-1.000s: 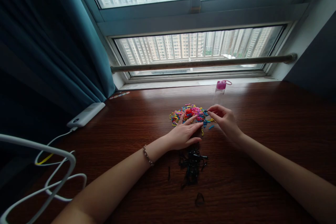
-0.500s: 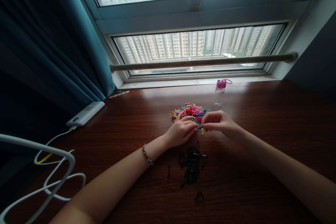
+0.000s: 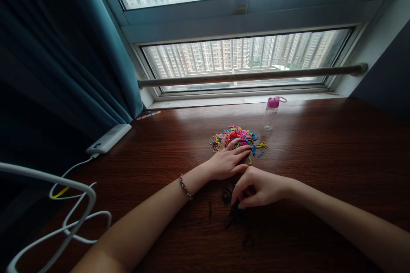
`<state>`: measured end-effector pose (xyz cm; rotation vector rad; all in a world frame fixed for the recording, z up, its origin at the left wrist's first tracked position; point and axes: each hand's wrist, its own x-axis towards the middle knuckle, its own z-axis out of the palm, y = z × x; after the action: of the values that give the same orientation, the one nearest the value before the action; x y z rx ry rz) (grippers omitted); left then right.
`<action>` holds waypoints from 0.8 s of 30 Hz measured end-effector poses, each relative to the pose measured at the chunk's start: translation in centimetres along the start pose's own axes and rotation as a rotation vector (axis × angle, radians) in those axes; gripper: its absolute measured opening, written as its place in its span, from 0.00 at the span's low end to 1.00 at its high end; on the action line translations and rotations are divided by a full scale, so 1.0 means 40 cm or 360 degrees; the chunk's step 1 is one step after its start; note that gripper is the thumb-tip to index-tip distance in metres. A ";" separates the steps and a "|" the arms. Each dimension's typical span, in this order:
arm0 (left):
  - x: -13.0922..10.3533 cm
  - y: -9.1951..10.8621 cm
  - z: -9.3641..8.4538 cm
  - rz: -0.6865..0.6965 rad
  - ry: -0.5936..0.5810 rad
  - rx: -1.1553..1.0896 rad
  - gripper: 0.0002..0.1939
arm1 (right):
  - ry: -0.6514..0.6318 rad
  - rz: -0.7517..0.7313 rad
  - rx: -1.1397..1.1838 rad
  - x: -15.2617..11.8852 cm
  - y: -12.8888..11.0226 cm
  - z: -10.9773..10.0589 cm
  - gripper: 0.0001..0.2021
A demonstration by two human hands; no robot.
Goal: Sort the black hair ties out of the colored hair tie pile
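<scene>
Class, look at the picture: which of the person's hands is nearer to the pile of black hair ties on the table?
Right. The right hand is curled directly over the pile of black hair ties, fingertips down on it. The left hand lies flat farther back, fingers on the colourful pile.

Small clear bottle (image 3: 270, 114) w/ pink cap near window (image 3: 243, 62). Teal curtain (image 3: 64, 47) at left. White power bank (image 3: 109, 138) w/ white cables (image 3: 68, 192) on brown wood table (image 3: 336, 153).
</scene>
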<state>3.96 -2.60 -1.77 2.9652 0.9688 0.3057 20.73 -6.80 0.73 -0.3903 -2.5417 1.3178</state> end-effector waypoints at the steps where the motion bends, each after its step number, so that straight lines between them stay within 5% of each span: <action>1: 0.000 0.001 -0.001 -0.0015 0.0004 0.0009 0.26 | 0.0009 -0.0017 -0.0022 0.000 -0.002 0.002 0.11; 7: -0.002 0.002 -0.001 -0.0037 0.0003 0.0048 0.27 | 0.0295 -0.0020 -0.0025 0.000 -0.005 -0.003 0.09; 14: -0.002 0.002 -0.002 -0.0034 0.0018 0.0026 0.28 | 0.1828 0.0461 -0.0298 -0.031 0.102 -0.101 0.12; 19: 0.001 -0.001 -0.004 0.0040 -0.0011 0.0007 0.28 | 0.1626 0.0765 -0.0785 -0.061 0.189 -0.138 0.08; 24: 0.001 -0.002 -0.003 0.0047 -0.0004 -0.0013 0.28 | 0.1291 0.0596 -0.0895 -0.058 0.215 -0.126 0.11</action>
<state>3.92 -2.50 -1.66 2.9743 0.9215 0.3052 25.65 0.99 -3.78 -1.2573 -2.0995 0.3330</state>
